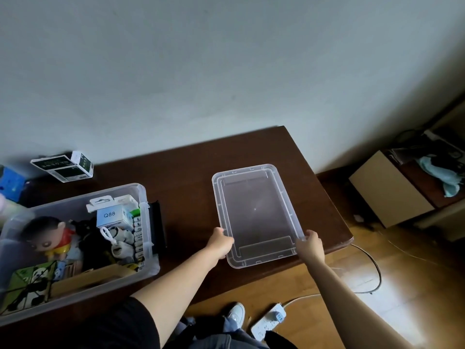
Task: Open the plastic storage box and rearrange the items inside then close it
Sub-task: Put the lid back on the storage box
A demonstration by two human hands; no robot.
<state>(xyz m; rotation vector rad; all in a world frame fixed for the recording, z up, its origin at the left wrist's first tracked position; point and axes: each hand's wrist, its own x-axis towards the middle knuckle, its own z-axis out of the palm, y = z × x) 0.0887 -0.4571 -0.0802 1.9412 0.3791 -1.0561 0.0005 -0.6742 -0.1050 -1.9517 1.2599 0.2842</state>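
The clear plastic storage box [148, 222] stands open at the left of the dark wooden table [191, 167]. Inside it lie a cartoon doll [50, 235], a white Q88 carton [110, 217], panda-print items [32, 285], a brown cardboard piece [88, 278] and several small things. Its clear lid [256, 212] lies upside down, flat on the table's right half. My left hand [221, 244] grips the lid's near left edge. My right hand [310, 244] grips its near right corner.
A black-and-white carton [63, 166] and a blue object [11, 183] sit at the back left against the wall. Near my shoe [236, 314] on the wooden floor lie a white power strip [269, 321] and a black cable [372, 268]. A low cabinet [387, 190] stands at right.
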